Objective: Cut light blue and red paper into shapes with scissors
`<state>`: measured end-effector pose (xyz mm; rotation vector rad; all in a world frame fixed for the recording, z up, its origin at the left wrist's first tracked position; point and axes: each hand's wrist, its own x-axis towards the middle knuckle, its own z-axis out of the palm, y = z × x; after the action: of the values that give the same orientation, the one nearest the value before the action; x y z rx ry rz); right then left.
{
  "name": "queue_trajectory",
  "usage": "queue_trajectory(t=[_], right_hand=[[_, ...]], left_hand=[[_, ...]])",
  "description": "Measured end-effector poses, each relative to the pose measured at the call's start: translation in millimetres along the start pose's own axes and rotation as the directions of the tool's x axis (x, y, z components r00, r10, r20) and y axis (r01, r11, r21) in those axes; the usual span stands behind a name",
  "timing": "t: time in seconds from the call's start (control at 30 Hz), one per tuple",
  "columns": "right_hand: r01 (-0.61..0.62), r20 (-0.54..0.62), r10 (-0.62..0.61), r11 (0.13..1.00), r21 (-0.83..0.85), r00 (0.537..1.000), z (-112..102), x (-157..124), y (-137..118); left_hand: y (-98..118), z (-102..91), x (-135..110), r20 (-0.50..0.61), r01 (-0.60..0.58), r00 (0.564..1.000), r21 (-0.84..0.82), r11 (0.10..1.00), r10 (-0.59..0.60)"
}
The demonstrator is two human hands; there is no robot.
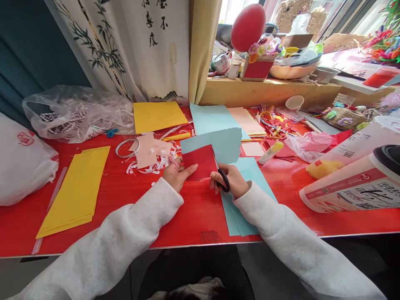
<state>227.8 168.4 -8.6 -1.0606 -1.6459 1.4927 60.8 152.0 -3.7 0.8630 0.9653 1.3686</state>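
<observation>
In the head view my left hand (178,174) pinches the left side of a red sheet of paper (200,161), thumb on top. My right hand (231,179) is closed around black-handled scissors (224,181). Their blades lie along the right edge of the red paper and are mostly hidden. Just behind it is a light blue sheet (228,141) with an uneven top edge. More light blue sheets (237,216) lie beneath and beside my right wrist. Pale pink paper pieces (146,156) and paper scraps lie left of my left hand.
Yellow paper strips (75,191) lie at the left, near a white plastic bag (25,162). A tape roll (120,148) is near the scraps. A glue stick (271,152) lies right of the blue paper. Large cups (353,189) lie tilted at the right edge.
</observation>
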Motion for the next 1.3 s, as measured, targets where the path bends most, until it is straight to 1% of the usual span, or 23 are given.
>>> queue_trajectory(t=[0.2,0.37,0.67,0.77,0.87,0.97,1.13,1.3], right_hand=[[0.026,0.008,-0.026,0.999,0.019,1.000,-1,1,3],[0.023,0.012,-0.023,0.999,0.030,1.000,-1,1,5],[0.011,-0.013,-0.010,0.998,0.064,1.000,0,-1,-1],[0.013,0.001,-0.013,0.999,0.045,1.000,-1,-1,-3],[0.010,0.026,-0.011,0.999,0.044,1.000,-2,-2,-5],[0.004,0.052,-0.007,0.998,0.056,0.999,-3,-3,-9],[-0.025,0.071,0.019,0.996,0.084,0.997,-3,-4,-15],[-0.014,0.106,0.003,0.994,0.108,0.994,-5,-4,-13]], left_hand=[[0,0.2,-1,0.015,0.002,1.000,-0.011,1.000,-0.001],[1,0.2,-2,-0.011,0.013,1.000,0.002,1.000,-0.013],[1,-0.9,2,-0.001,-0.002,1.000,0.003,1.000,0.002],[1,-1.1,2,0.019,-0.003,1.000,0.006,1.000,0.003],[2,-0.6,1,0.012,0.009,1.000,-0.009,1.000,-0.009],[4,-0.5,0,0.006,0.017,1.000,-0.017,1.000,-0.016],[7,-2.3,1,0.011,0.041,0.999,0.023,0.999,-0.041],[7,-4.2,3,0.025,0.037,0.999,0.029,0.999,-0.037]])
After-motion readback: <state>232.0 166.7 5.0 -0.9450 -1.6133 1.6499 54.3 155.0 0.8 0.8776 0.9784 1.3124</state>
